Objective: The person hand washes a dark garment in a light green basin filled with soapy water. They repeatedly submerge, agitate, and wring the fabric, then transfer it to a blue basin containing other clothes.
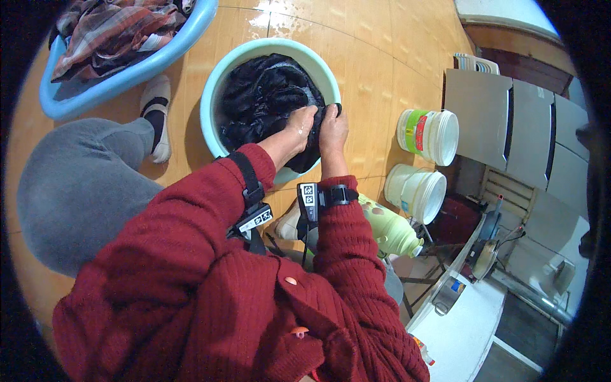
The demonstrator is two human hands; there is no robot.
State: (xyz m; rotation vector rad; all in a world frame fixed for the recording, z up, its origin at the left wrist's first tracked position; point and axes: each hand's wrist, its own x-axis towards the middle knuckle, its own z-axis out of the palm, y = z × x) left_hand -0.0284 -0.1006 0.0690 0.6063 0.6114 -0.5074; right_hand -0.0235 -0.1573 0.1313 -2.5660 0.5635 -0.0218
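Note:
A round pale-green plastic basin [208,102] stands on the floor in front of me. Wet black cloth [262,95], with some suds on it, fills most of it, and a little cloudy water shows at its left side. My left hand [302,128] grips a bunch of the cloth near the basin's right side. Beside it, my right hand [333,129] is closed on the same cloth at the rim, and a dark fold sticks out past its fingers. Both hands are close together, and their fingertips are partly hidden in the folds.
A blue plastic tub [129,88] with plaid clothes [119,38] is at upper left. Two white plastic buckets [405,188] [432,136] and a light-green bottle [389,229] are at right. Behind them stands a grey refrigerator [477,114]. Water wets the floor [286,21] beyond the basin.

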